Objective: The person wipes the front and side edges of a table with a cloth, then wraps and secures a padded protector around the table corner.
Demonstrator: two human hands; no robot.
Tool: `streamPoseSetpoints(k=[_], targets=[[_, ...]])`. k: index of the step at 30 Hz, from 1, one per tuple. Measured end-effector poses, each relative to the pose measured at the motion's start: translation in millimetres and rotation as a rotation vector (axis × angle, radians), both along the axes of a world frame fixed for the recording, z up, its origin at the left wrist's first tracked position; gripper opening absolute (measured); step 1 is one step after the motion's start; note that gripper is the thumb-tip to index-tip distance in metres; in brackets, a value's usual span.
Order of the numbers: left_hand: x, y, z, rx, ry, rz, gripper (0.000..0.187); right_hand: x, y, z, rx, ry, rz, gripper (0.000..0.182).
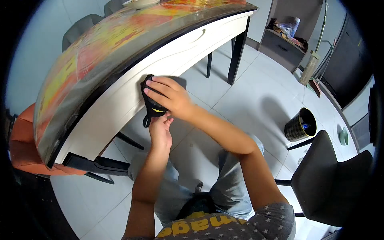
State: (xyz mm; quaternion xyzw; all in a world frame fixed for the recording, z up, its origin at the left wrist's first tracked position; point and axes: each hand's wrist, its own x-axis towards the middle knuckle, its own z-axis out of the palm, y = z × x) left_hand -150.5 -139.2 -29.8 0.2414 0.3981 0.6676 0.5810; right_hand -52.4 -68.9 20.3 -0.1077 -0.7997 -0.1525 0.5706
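1. At the far left of the frame an orange chair [24,148] sits tucked under the table [120,86], whose white apron runs diagonally from lower left to upper right. Your work is happening against that apron, just left of centre.
2. The black cloth item [151,105], with a small yellow mark on it, lies pressed on the apron face. Its long axis runs roughly top to bottom in the frame, tilted a little; the upper end points toward the table edge and a thin strap end hangs down toward the floor.
3. Your left hand [161,132] comes up from below, fingers pinched on the lower part of the cloth where the strap dangles. How firm that pinch is I cannot tell, since the fingertips are partly hidden.
4. Your right hand [170,97] lies flat over the cloth, fingers spread toward the left, pressing it to the apron rather than closing around it.
5. Judged risk: only flat pressure holds the upper end, so if your right palm lifts or slides, the cloth would likely peel off and drop to the tiled floor [248,100].
6. Judged risk: the loose strap could snag under your left fingers and twist the cloth off its line.
7. To the right, a dark bin [300,125] and a black chair [332,180] stand well apart from your hands.
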Motion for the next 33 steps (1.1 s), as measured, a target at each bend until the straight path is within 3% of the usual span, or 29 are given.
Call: streamPoseSetpoints(k=[4,8,10,12,14,16,18,20,25,27,29,30,32,33], targets=[[-10.6,6.5,-7.4,-0.025,-0.065,-0.068,0.040,4.6,12.4,-2.3,0.117,-0.087,-0.075,0.044],[-6.5,-1.1,2.9,0.060,-0.037,0.028,0.034,-11.7,26.3,-19.8,0.039,-0.101,-0.078,0.036],[-6.1,0.9,1.1,0.072,0.021,0.106,0.032,-13.7,52.1,-28.6,0.215,-0.038,-0.192,0.035],[-10.6,1.2,-2.6,0.044,0.047,0.099,0.036,-1.6,72.3,-26.3,0.160,0.079,-0.300,0.031],[-17.3,1.7,-1.6,-0.039,0.003,0.056,0.038,15.9,79.7,-26.2,0.164,0.104,-0.313,0.035],[-20.2,1.8,-2.7,-0.031,0.003,0.065,0.038,27.2,92.7,-40.9,0.007,0.153,-0.380,0.045],[-20.2,-1.6,0.3,0.030,0.037,0.081,0.038,42.6,101.8,-53.7,-0.156,0.411,-0.461,0.055],[-19.8,-3.8,-3.3,0.052,0.058,0.080,0.035,58.9,124.4,-63.4,-0.346,0.717,-0.525,0.055],[-18.4,-0.8,-10.3,0.104,0.080,0.047,0.035,30.9,102.3,-52.6,-0.366,0.658,-0.456,0.059],[-19.0,2.5,-10.0,0.039,0.064,0.065,0.035,10.4,88.2,-58.0,-0.274,0.514,-0.399,0.051],[-16.7,3.7,-8.6,0.050,0.044,0.089,0.036,-8.3,72.3,-68.9,-0.122,0.328,-0.262,0.028],[-15.5,4.7,-8.2,0.062,0.026,0.123,0.038,-8.8,61.1,-67.7,-0.052,0.082,-0.200,0.029],[-12.1,7.3,-7.0,0.081,-0.019,0.114,0.042,-22.8,44.9,-68.6,0.156,-0.136,-0.069,0.035],[-8.6,8.0,-4.6,0.089,-0.072,0.194,0.043,-26.1,40.0,-66.2,0.171,-0.117,-0.065,0.034]])
